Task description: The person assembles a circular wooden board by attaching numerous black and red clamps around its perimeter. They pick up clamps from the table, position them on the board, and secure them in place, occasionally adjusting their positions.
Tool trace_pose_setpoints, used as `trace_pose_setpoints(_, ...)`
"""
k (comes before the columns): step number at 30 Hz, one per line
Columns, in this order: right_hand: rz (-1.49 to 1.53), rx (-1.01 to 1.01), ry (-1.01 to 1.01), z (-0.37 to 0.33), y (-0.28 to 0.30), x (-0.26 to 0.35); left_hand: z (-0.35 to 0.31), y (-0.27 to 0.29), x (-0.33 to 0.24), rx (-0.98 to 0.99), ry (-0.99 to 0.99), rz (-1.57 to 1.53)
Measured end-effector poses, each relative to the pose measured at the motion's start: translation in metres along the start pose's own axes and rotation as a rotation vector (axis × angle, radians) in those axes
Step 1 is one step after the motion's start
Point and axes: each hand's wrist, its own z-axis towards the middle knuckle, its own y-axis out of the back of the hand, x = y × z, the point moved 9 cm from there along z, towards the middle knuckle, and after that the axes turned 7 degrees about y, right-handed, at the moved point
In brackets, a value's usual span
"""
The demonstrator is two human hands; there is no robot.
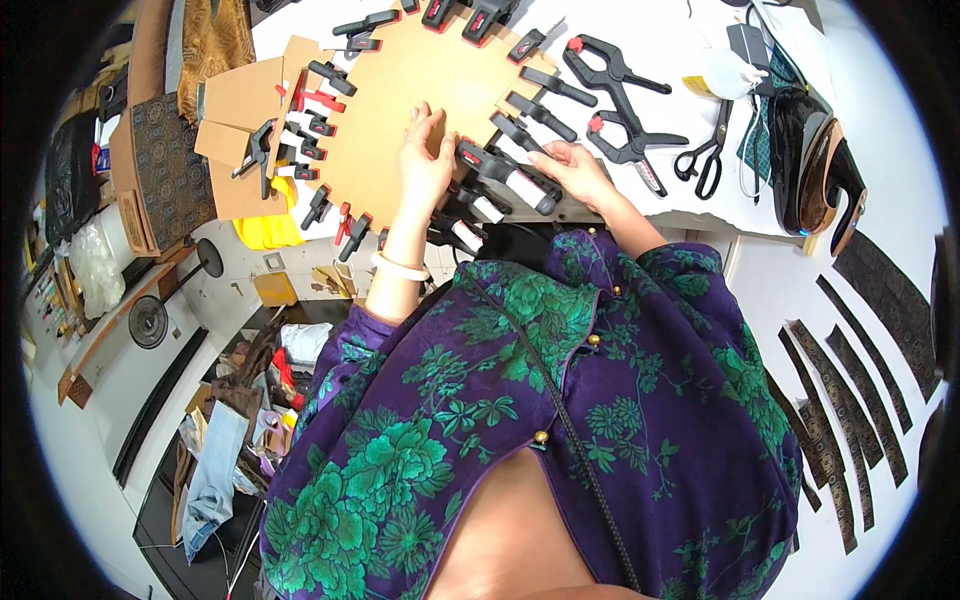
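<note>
A round tan board (400,80), which looks like cardboard, lies on the white table. Black spring clamps with red pads, such as this spring clamp (340,77), grip its rim all around. My left hand (427,160) rests on the board near its front edge, fingers loosely bent and apart, holding nothing. At the front right of the rim, my right hand (575,172) has its fingers and thumb at the handle end of a black spring clamp (515,130). Just left of that hand is a larger clamp (500,172) with a whitish handle sleeve.
Two big black clamps (615,75) lie loose to the right, near black-handled scissors (708,160). A translucent bottle (730,73) and a dark glossy object (800,160) stand farther right. Cardboard pieces (240,100) and yellow cloth (268,222) lie left. Dark patterned strips (850,400) hang at right.
</note>
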Motion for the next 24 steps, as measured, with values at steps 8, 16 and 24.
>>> trace_pose_setpoints(8, -0.028, -0.035, -0.005, -0.001, 0.004, 0.005, 0.002, -0.005, 0.003, 0.030, -0.028, -0.052)
trace_pose_setpoints(16, -0.236, -0.087, 0.099, 0.000, 0.015, 0.004, 0.002, -0.001, 0.034, 0.050, 0.110, -0.275)
trace_pose_setpoints(24, -0.182, -0.036, 0.105, 0.001, 0.016, -0.019, -0.004, 0.012, 0.065, -0.005, 0.159, -0.171)
